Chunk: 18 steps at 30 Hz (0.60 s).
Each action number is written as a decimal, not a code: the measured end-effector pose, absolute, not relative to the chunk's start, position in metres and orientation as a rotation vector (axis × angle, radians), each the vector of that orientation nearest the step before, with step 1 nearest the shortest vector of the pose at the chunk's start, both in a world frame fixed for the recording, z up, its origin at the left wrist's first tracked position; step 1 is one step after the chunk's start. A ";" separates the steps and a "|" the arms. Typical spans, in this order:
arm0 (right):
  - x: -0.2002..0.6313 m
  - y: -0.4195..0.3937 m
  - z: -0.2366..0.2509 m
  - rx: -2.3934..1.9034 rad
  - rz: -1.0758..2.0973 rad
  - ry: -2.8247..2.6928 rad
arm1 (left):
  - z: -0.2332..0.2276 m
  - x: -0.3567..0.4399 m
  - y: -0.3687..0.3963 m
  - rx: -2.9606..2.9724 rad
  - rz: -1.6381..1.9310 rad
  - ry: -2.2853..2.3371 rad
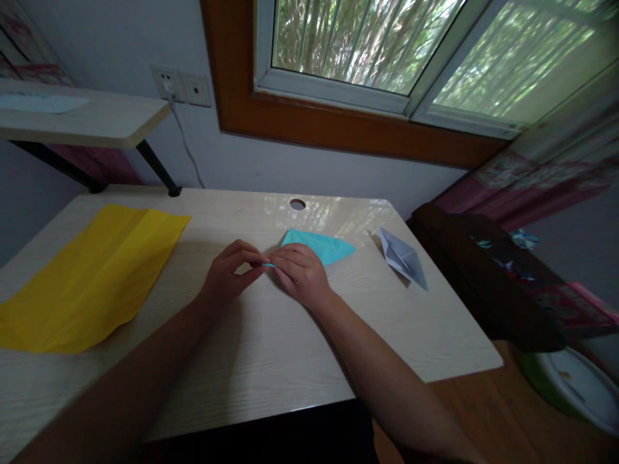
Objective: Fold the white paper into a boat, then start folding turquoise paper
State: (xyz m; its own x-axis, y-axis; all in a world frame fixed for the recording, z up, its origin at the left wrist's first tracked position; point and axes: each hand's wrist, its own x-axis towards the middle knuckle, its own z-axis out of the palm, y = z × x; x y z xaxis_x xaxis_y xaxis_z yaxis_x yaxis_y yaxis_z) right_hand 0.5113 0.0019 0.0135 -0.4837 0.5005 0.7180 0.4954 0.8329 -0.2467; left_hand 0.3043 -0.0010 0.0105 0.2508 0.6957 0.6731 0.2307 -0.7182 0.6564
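A folded turquoise paper lies on the desk in front of me, pointed at its right end. My left hand pinches the paper's narrow left tip between thumb and fingers. Across its near left part lies my right hand, fingers together and pressed on the same tip, meeting the left fingertips. Both hands cover much of that end, so its exact folds are hidden.
A yellow paper sheet lies at the left of the desk. At the right stands a folded white paper boat. A cable hole is near the back edge; a raised shelf is at back left.
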 end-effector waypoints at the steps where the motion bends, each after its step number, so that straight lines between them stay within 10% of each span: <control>1: 0.511 0.002 0.013 -0.721 0.002 -2.161 | 0.011 0.305 -0.001 2.110 1.469 0.849; 18: 0.511 0.002 0.013 -0.751 -0.022 -2.160 | 0.011 0.306 -0.002 2.111 1.485 0.866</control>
State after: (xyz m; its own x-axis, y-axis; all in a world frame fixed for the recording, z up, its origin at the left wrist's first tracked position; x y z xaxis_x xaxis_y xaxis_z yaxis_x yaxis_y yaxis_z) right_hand 0.5111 0.0018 0.0130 -0.4781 0.5065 0.7176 0.5211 0.8212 -0.2324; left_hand 0.3058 -0.0023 0.0111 0.2371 0.6940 0.6798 0.2496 -0.7198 0.6478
